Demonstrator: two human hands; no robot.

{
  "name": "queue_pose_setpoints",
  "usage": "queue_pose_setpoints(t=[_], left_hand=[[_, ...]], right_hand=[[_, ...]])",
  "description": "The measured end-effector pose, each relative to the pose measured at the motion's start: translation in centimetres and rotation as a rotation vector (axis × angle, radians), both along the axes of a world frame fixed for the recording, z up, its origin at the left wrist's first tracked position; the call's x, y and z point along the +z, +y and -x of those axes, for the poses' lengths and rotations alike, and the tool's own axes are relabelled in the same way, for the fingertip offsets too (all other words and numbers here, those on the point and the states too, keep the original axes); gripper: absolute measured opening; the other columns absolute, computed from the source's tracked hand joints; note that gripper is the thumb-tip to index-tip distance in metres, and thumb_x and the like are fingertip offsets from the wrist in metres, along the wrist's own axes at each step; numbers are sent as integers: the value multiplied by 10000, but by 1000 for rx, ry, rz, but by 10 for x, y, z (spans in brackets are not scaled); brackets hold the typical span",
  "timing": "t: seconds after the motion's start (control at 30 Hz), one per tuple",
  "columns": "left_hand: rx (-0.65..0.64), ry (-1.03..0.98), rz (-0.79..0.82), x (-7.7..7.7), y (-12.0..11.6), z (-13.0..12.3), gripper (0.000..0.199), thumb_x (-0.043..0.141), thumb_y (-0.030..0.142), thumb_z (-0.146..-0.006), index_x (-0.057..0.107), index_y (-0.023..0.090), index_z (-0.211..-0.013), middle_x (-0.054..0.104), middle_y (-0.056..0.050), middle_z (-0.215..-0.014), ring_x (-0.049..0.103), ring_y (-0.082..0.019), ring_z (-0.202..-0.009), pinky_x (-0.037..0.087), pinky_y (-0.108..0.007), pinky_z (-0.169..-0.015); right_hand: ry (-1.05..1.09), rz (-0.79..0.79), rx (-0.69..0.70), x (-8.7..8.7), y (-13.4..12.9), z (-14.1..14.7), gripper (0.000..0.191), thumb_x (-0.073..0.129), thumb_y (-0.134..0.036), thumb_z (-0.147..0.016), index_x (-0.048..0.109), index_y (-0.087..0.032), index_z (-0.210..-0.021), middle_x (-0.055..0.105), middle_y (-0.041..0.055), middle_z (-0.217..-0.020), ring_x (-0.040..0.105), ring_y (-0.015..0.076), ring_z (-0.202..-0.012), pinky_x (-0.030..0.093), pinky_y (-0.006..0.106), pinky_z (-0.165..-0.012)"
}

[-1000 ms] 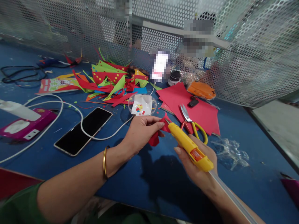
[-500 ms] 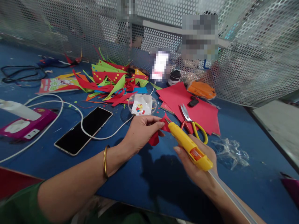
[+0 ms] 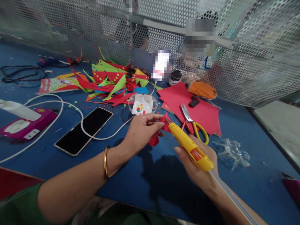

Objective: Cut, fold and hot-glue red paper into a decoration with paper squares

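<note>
A small folded piece of red paper (image 3: 154,139) is pinched between the thumb and fingers of my left hand (image 3: 142,129). My right hand (image 3: 201,162) is wrapped round a yellow glue gun (image 3: 185,139) with a clear stick running out of its back end. The gun's metal tip meets the upper part of the red paper, near my left fingertips. Just beyond my right hand, scissors (image 3: 187,113) with red and yellow handles lie partly on red sheets (image 3: 203,117). A clear dish (image 3: 153,107) holding white paper and tiny coloured bits sits behind my left hand.
Coloured paper strips (image 3: 109,78) are heaped at the back left. A black-screened phone (image 3: 84,131) lies left, crossed by a white cable (image 3: 82,120) near a purple power strip (image 3: 44,123). Crumpled clear plastic (image 3: 232,153) lies right. A perforated metal screen (image 3: 82,40) stands behind.
</note>
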State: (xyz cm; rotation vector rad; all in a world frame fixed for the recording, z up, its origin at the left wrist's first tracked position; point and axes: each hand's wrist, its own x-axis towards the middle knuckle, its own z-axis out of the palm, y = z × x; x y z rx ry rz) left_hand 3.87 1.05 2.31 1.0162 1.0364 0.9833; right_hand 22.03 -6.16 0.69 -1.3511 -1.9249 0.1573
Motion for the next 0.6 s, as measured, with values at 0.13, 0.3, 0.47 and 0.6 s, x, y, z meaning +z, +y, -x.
queue_pose_setpoints(t=[0.13,0.3,0.47,0.6], left_hand=[[0,10,3,1,0,0,232,731,117,-820,766,112,-1050,782,-30,-795,678,-86,-536,545,-168,-526],[-5,12,-16,1,0,0,235,744,127,-813,770,115,-1046,787,-29,-805,682,-86,-536,541,-160,-515],[-5,18,-20,1,1,0,247,742,133,-813,775,122,-1057,797,-39,-827,685,-87,-542,549,-163,-523],[-11,20,-17,2,1,0,233,734,136,-820,775,124,-1050,795,-35,-822,677,-84,-536,539,-159,-508]], right_hand=[[4,-2,-2,0,-1,0,307,610,-409,-967,534,-212,-745,493,-45,-623,472,93,-497,378,242,-478],[-8,9,-6,0,0,0,324,610,-399,-967,507,-216,-721,474,-52,-614,466,87,-490,369,238,-478],[-10,10,-4,0,0,-1,317,609,-398,-969,517,-212,-729,485,-51,-616,475,88,-494,376,232,-481],[-10,-10,-14,0,0,-1,314,610,-405,-965,521,-215,-732,497,-48,-614,483,92,-492,381,233,-480]])
